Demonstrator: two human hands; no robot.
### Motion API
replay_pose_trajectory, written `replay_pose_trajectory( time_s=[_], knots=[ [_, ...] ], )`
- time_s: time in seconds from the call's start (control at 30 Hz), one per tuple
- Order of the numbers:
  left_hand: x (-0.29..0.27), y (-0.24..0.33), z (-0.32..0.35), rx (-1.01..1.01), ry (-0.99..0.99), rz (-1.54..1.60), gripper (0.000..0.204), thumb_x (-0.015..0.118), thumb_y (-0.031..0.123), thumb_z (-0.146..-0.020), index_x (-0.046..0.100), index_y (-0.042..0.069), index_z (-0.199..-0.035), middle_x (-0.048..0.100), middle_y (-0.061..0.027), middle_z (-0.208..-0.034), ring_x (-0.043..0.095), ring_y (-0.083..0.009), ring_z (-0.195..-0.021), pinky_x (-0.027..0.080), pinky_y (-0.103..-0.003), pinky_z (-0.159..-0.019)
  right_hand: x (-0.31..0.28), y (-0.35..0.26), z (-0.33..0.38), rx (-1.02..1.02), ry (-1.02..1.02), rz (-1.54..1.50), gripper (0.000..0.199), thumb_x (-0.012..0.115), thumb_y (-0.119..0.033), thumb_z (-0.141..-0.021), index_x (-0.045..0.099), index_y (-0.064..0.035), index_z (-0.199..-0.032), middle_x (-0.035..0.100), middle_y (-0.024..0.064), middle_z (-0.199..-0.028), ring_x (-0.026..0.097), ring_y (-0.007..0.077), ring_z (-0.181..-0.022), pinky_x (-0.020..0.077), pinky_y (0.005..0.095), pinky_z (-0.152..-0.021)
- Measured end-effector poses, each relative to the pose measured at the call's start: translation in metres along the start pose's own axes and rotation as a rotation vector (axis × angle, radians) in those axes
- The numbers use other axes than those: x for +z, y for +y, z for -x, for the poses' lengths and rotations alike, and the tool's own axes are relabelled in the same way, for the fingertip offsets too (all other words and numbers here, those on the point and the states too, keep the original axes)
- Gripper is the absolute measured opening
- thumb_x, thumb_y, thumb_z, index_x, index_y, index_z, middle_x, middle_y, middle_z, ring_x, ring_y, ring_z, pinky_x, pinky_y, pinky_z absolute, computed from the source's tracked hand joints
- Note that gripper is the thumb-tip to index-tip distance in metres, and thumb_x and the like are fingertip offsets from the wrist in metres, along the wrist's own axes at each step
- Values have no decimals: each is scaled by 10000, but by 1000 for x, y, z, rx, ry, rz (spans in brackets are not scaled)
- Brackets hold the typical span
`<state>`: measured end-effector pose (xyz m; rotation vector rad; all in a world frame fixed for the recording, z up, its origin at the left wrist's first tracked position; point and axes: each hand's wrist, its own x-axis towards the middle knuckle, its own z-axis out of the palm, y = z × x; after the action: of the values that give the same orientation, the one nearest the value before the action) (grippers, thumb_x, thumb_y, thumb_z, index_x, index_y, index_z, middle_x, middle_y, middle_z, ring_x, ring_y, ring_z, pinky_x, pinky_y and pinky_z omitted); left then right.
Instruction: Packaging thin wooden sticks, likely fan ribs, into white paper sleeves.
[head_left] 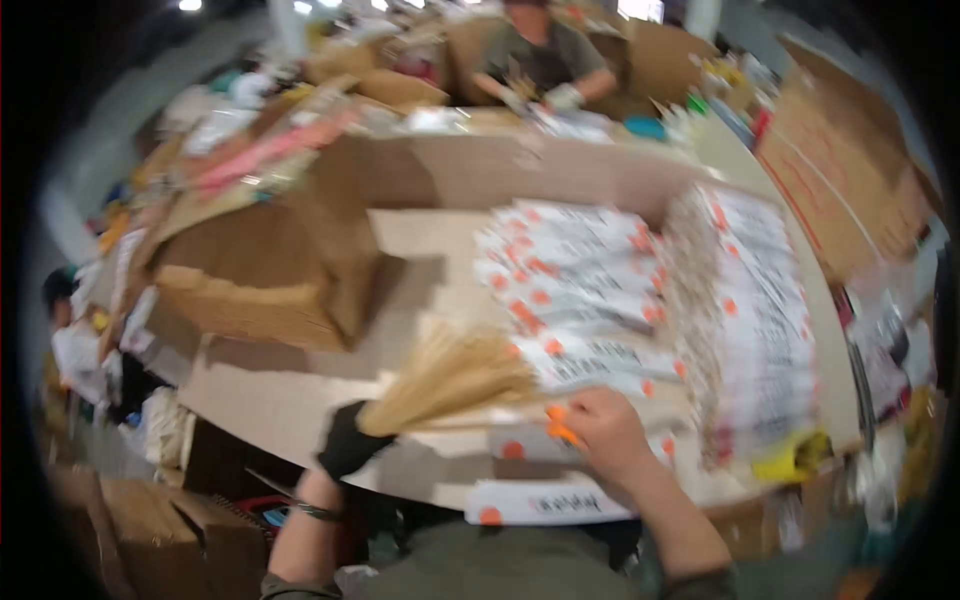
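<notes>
A black-gloved left hand [352,440] closes its grip around a fanned bundle of thin tan sticks [450,378] pointing toward two o'clock; at three o'clock, the bare right hand [602,425] pinches a small bright-orange object [563,427].

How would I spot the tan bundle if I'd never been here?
Find the pale table, then the black-gloved left hand at its near edge. The bundle fans out from that hand, straw-coloured and thin-stranded, unlike the white packets beside it.
</notes>
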<state>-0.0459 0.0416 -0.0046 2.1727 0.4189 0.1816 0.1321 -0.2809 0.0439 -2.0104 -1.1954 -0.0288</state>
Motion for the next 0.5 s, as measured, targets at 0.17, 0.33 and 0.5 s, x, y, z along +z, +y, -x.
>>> replay_pose_trajectory(
  time_s=[0.17,0.33,0.5],
  knots=[
    [106,72,-18,-28,140,901,219,698,196,-843,648,-16,-868,677,-67,-829,667,-190,-848,527,-323,-744,59,-22,-23,-430,-33,351,212,689,-197,-717,643,-68,-880,596,91,-801,594,274,-793,486,382,-715],
    [94,48,-46,-22,320,733,112,643,127,-871,623,31,-925,596,-12,-771,618,-141,-695,531,-288,-632,23,-8,-9,-242,52,280,288,651,-126,-685,622,-2,-944,550,83,-834,563,256,-803,459,342,-677],
    [92,45,-35,-192,346,691,153,612,181,-872,624,29,-873,548,4,-678,500,-87,-583,385,-227,-514,47,11,30,-292,-180,376,238,610,-41,-743,613,22,-973,526,79,-804,550,239,-746,444,340,-639]
  ],
)
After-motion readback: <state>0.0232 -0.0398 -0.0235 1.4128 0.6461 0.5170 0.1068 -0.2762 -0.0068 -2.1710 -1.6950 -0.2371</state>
